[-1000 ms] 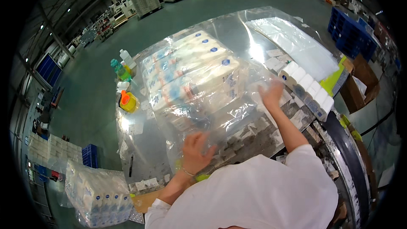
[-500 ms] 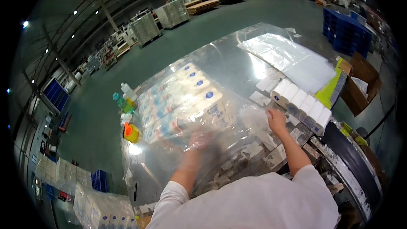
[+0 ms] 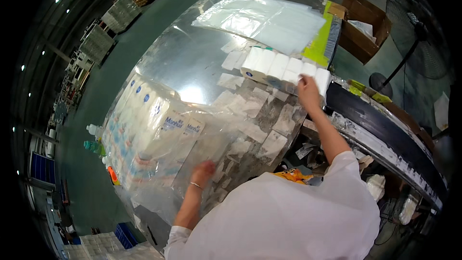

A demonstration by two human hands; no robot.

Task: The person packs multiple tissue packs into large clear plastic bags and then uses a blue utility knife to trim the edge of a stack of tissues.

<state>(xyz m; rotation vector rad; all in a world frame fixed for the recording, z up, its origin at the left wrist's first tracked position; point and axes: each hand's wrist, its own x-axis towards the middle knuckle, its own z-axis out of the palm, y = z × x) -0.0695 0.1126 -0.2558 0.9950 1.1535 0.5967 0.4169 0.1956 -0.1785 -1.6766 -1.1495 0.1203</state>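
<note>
A large clear plastic bag lies on the metal worktable, around a block of wrapped white tissue packs with blue marks. My left hand, blurred by motion, is beside the near right side of this bag; its grip cannot be made out. Farther right, my right hand is at the near side of a row of white tissue rolls or packs, over its right part. Its fingers are curled inward, and whatever they may hold is hidden.
Flat clear bags lie stacked at the table's far side. Bottles stand along the left edge. Paper scraps cover the near tabletop. To the right are a black conveyor belt, an open cardboard box and a fan.
My right hand has let go of the bag's edge and moved to the row of white packs. My left hand has come off the bagged packs toward me. The view has turned right.
</note>
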